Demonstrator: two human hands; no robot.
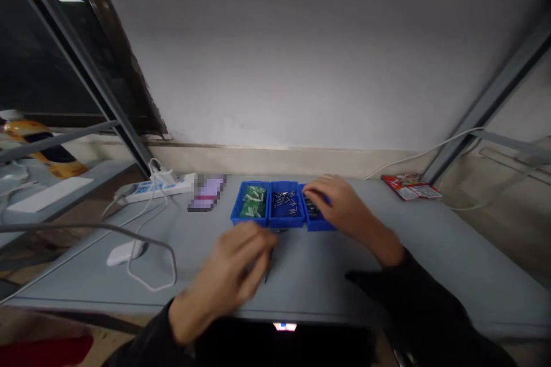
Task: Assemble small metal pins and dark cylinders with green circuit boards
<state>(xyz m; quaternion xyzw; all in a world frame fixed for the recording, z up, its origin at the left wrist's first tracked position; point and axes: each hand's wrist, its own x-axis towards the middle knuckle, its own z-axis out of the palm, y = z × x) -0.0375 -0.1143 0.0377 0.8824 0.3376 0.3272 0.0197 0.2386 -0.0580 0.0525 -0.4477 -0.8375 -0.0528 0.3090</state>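
My left hand [235, 266] is above the front of the table, its thumb and fingertips drawn together in a pinch. Whatever is between them is too blurred to make out. By those fingertips a small metal piece [282, 231] shows, and below them a thin dark rod [269, 269]. My right hand [342, 203] hangs over the right blue bin [321, 225], fingers curled in above its dark small parts [310, 206]; what they grip is hidden. The middle blue bin [286, 222] contains loose metal pins [284, 199]. Small green-and-white pieces [253, 200] fill the left blue bin [247, 221].
Left of the bins lie a phone with a pixelated screen [208, 192], a power strip [157, 186], a white charger [124, 252] and looping cables [172, 258]. A red snack packet [411, 188] is at the back right. Metal posts [482, 83] flank the table.
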